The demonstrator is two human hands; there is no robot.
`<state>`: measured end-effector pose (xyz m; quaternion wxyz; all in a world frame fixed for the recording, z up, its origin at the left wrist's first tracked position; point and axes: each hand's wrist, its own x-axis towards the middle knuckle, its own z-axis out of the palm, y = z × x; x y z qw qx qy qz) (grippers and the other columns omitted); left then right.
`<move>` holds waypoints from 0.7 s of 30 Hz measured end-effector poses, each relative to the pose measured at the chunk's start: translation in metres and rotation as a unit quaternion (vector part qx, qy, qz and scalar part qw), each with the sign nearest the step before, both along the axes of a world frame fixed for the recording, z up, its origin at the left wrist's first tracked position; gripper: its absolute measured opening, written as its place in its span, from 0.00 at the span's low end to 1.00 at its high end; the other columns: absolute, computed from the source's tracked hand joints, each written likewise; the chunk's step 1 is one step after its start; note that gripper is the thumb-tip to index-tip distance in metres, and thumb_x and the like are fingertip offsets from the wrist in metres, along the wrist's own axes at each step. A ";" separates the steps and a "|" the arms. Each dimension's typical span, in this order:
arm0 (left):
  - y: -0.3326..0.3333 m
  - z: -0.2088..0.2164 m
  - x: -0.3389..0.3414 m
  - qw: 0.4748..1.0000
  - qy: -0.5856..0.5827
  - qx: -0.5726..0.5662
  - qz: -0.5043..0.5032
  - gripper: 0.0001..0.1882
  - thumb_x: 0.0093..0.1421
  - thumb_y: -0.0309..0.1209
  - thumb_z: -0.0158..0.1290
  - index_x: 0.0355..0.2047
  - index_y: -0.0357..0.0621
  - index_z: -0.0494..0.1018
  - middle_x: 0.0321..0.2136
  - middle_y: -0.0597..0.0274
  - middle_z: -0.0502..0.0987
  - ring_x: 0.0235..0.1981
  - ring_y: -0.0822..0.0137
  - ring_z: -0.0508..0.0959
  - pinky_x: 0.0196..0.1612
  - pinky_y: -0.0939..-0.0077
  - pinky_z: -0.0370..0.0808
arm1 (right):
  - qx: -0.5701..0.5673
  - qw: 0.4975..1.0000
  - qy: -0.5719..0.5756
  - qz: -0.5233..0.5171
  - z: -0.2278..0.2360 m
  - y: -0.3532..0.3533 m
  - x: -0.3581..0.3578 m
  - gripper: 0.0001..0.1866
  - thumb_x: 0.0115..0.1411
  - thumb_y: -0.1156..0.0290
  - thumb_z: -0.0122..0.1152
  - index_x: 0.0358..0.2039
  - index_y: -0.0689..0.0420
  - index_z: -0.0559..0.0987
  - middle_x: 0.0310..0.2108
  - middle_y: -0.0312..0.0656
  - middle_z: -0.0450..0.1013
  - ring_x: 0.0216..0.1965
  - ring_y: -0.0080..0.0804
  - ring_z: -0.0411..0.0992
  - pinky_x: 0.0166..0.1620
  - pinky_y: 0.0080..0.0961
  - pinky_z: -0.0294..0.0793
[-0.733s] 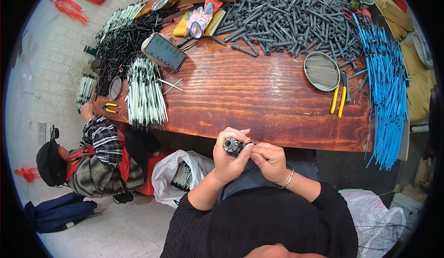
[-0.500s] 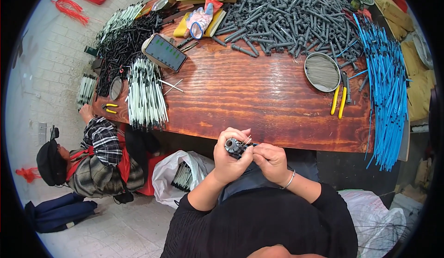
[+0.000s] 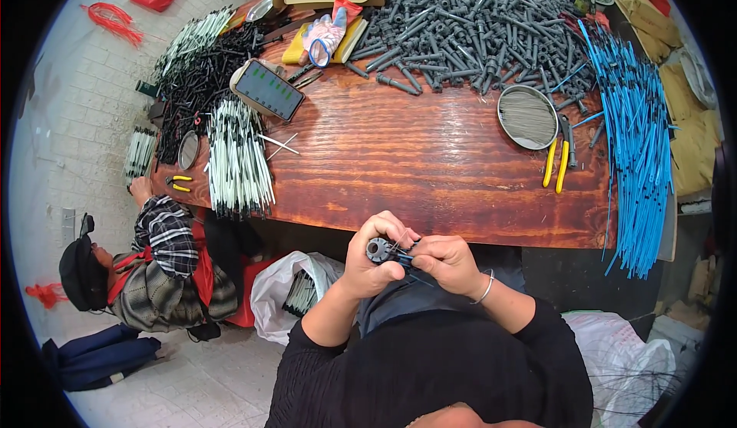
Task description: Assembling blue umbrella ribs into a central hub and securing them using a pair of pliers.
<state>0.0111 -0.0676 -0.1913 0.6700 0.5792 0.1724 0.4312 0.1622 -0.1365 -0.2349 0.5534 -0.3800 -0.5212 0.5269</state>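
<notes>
In front of my body, just off the table's near edge, my left hand (image 3: 367, 271) is wrapped round a grey plastic tube-like part (image 3: 378, 249) with a round open end facing up. Thin wire-like pins seem to stick out between its fingers. Against it, my right hand (image 3: 451, 265) is pinched closed on something small and dark bluish, mostly covered by the fingers. Both hands nearly touch. Across the table (image 3: 399, 167) lies a big heap of similar grey plastic parts (image 3: 476, 33). A round dish of thin metal pins (image 3: 528, 118) stands at the right.
Yellow-handled pliers (image 3: 556, 163) lie beside the dish. Long blue strips (image 3: 633, 152) hang over the right edge. At left are a phone (image 3: 269, 90), a bundle of white strips (image 3: 236, 159) and black parts (image 3: 192, 90). A seated person (image 3: 161, 259) works at the far left, near a white sack (image 3: 292, 294).
My right hand has shifted slightly to the left and its fingers have turned against the grey part. My left fingers have moved a little. The whole view has shifted slightly.
</notes>
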 end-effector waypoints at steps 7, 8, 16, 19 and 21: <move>-0.008 0.002 0.009 0.996 0.048 0.001 0.073 0.07 0.54 0.24 0.52 0.29 0.40 0.64 0.26 0.59 0.67 0.30 0.67 0.70 0.40 0.66 0.72 | -0.018 0.999 -0.009 -0.039 0.001 -0.004 0.005 0.07 0.56 0.71 0.60 0.28 0.62 0.79 0.25 0.40 0.74 0.25 0.29 0.71 0.31 0.23 0.70; -0.008 0.002 0.011 0.995 0.056 -0.004 0.088 0.07 0.54 0.23 0.52 0.29 0.40 0.64 0.26 0.58 0.67 0.29 0.68 0.70 0.40 0.66 0.72 | 0.042 0.994 -0.083 -0.063 0.006 -0.005 0.010 0.07 0.55 0.71 0.60 0.27 0.61 0.79 0.25 0.40 0.75 0.26 0.30 0.72 0.31 0.24 0.71; -0.011 -0.007 0.001 0.993 0.025 0.012 0.115 0.05 0.54 0.21 0.49 0.27 0.39 0.63 0.25 0.59 0.67 0.28 0.69 0.69 0.38 0.68 0.72 | -0.067 0.667 -0.621 -0.407 0.003 -0.004 0.184 0.07 0.51 0.67 0.58 0.23 0.56 0.76 0.23 0.43 0.73 0.27 0.44 0.74 0.28 0.37 0.72; -0.017 -0.010 0.012 0.993 0.039 0.024 0.106 0.05 0.54 0.20 0.49 0.27 0.39 0.63 0.25 0.59 0.67 0.28 0.69 0.69 0.38 0.68 0.72 | -0.222 0.592 -0.661 -0.403 0.001 0.014 0.199 0.13 0.51 0.62 0.61 0.29 0.59 0.74 0.25 0.47 0.74 0.29 0.46 0.74 0.31 0.39 0.73; -0.020 -0.010 0.016 0.993 0.044 0.031 0.101 0.05 0.54 0.19 0.49 0.27 0.39 0.63 0.25 0.59 0.66 0.28 0.69 0.69 0.38 0.68 0.73 | -0.230 0.590 -0.665 -0.396 -0.011 0.021 0.209 0.16 0.49 0.60 0.61 0.30 0.60 0.73 0.26 0.49 0.74 0.29 0.48 0.74 0.32 0.40 0.73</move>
